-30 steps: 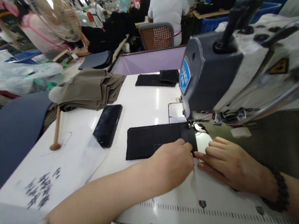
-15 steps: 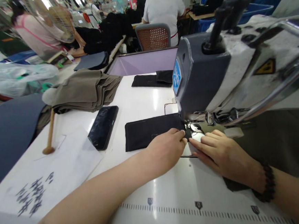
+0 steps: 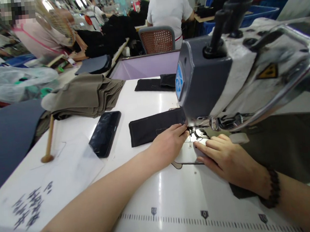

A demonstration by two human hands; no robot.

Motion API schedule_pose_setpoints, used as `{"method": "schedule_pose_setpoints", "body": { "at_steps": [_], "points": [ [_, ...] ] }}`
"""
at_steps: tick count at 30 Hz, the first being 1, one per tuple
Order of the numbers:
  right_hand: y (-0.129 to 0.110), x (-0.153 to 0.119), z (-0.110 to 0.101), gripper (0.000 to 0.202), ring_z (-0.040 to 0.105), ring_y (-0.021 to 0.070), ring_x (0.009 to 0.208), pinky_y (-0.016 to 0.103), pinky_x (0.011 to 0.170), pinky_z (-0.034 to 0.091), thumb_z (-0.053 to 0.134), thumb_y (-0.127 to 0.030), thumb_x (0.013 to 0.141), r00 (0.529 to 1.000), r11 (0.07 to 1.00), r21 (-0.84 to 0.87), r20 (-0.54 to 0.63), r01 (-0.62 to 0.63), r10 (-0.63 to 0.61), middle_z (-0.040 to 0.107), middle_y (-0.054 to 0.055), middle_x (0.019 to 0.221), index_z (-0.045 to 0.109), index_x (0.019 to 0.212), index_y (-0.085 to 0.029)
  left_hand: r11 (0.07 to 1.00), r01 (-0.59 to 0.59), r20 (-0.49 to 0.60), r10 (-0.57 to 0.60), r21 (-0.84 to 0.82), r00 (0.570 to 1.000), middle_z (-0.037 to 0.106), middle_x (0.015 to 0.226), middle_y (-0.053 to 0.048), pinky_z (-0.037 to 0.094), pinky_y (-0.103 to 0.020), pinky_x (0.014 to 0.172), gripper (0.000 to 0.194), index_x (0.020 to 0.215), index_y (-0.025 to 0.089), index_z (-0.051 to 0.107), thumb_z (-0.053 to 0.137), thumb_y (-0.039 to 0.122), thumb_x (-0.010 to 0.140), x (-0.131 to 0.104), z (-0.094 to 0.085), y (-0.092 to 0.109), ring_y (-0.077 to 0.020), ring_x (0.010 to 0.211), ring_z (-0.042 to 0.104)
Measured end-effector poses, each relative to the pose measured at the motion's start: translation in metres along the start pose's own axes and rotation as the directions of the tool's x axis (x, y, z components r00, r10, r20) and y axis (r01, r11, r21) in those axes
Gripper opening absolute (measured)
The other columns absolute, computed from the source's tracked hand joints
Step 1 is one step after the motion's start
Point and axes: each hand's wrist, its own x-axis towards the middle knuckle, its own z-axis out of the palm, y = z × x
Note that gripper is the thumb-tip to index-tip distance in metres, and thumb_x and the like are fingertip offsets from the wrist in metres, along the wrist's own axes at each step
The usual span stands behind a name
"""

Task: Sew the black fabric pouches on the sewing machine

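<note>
A black fabric piece [image 3: 147,128] lies on the white sewing table [image 3: 155,191], its right end beside the presser foot of the sewing machine [image 3: 203,80]. My left hand [image 3: 168,145] has its fingers pressed together on the near right edge of that piece, close to the needle area. Just right of the metal needle plate [image 3: 190,152], my right hand [image 3: 225,157] rests with its fingers stretched out, holding nothing. Dark olive cloth [image 3: 286,145] spreads beneath and beyond the right forearm.
A black phone [image 3: 105,134], a wooden stick with a round end [image 3: 48,145] and a stack of brown fabric [image 3: 86,94] lie on the left. Another folded black piece [image 3: 152,84] is farther back. People sit beyond, one near a chair [image 3: 157,40].
My left hand and the black piece have shifted slightly away and left, and the piece is tilted more. The needle plate is more exposed between the hands. The view has shifted a little.
</note>
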Motion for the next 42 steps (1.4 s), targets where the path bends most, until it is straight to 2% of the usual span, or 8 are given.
{"method": "schedule_pose_setpoints", "body": {
  "at_steps": [9,15,23,32,35,38,40,42],
  "points": [
    [0.001,-0.002,0.002,0.028,0.052,0.0159,0.067,0.031,0.065,0.037,0.042,-0.029,0.085,1.0,1.0,0.002,0.005,-0.003,0.003,0.059,0.006,0.076,0.057,0.103,-0.012,1.0,-0.014,-0.02,0.014,0.028,1.0,0.054,0.112,-0.012,0.036,-0.026,0.097,0.023,0.103,0.004,0.054,0.044,0.009,0.083,-0.003,0.003,-0.001,-0.0177,0.109,0.047],
    [0.003,-0.005,0.006,0.031,0.053,0.0158,0.069,0.032,0.068,0.038,0.042,-0.03,0.086,0.999,0.999,-0.005,-0.002,0.035,-0.035,0.059,0.006,0.08,0.054,0.107,-0.011,0.988,0.0,-0.032,0.005,0.155,0.999,0.056,0.109,-0.011,0.032,-0.024,0.099,0.023,0.104,0.004,0.053,0.041,0.01,0.085,-0.004,0.009,0.004,-0.0163,0.108,0.047],
    [0.01,-0.006,0.009,0.03,0.048,0.0148,0.064,0.032,0.065,0.037,0.041,-0.032,0.086,0.985,0.989,-0.001,-0.09,0.147,-0.146,0.055,0.003,0.07,0.054,0.106,-0.012,0.905,0.183,0.002,-0.199,0.385,0.98,0.056,0.097,-0.019,0.043,-0.032,0.077,0.018,0.086,0.002,0.059,0.043,0.008,0.081,-0.01,0.023,0.004,-0.0255,0.1,0.05],
    [0.007,-0.001,0.004,0.026,0.049,0.0135,0.063,0.031,0.066,0.036,0.043,-0.03,0.086,0.985,0.988,0.017,-0.093,0.151,-0.149,0.054,0.002,0.069,0.055,0.102,-0.013,0.907,0.357,-0.031,-0.359,0.224,0.933,0.051,0.089,-0.013,0.044,-0.03,0.062,0.018,0.087,0.007,0.057,0.039,0.011,0.082,-0.011,0.008,-0.009,-0.0217,0.082,0.052],
    [0.005,-0.001,0.004,0.026,0.049,0.0139,0.064,0.03,0.065,0.038,0.043,-0.029,0.086,0.985,0.99,0.028,-0.103,0.141,-0.137,0.055,0.002,0.068,0.055,0.102,-0.012,0.89,0.417,-0.079,-0.41,0.184,0.909,0.047,0.109,-0.017,0.044,-0.035,0.074,0.029,0.107,0.004,0.049,0.034,0.008,0.083,-0.009,0.011,-0.019,-0.0259,0.098,0.049],
    [0.007,-0.001,-0.002,0.027,0.051,0.0135,0.063,0.027,0.06,0.039,0.041,-0.028,0.087,0.989,0.993,0.031,-0.1,0.116,-0.112,0.056,0.003,0.068,0.056,0.102,-0.011,0.873,0.452,-0.15,-0.43,0.185,0.89,0.025,0.134,-0.021,0.031,-0.048,0.093,0.041,0.125,0.004,0.032,0.031,0.008,0.084,-0.007,0.014,-0.029,-0.0334,0.122,0.027],
    [0.012,-0.004,-0.013,0.027,0.053,0.0137,0.064,0.027,0.06,0.04,0.04,-0.029,0.087,0.993,0.998,-0.026,-0.1,0.058,-0.06,0.058,0.004,0.07,0.059,0.099,-0.013,0.877,0.445,-0.14,-0.425,0.181,0.894,0.019,0.138,-0.019,0.024,-0.054,0.096,0.043,0.127,0.007,0.031,0.033,0.008,0.084,-0.008,0.007,-0.029,-0.0352,0.126,0.018],
    [0.019,-0.011,-0.031,0.027,0.055,0.0155,0.067,0.028,0.062,0.041,0.041,-0.032,0.086,0.995,0.993,-0.116,-0.097,-0.033,0.022,0.061,0.005,0.074,0.062,0.091,-0.016,0.899,0.4,-0.086,-0.39,0.178,0.917,0.023,0.138,-0.017,0.023,-0.056,0.096,0.043,0.126,0.01,0.034,0.035,0.007,0.083,-0.012,-0.007,-0.023,-0.0333,0.126,0.02]
  ]
}}
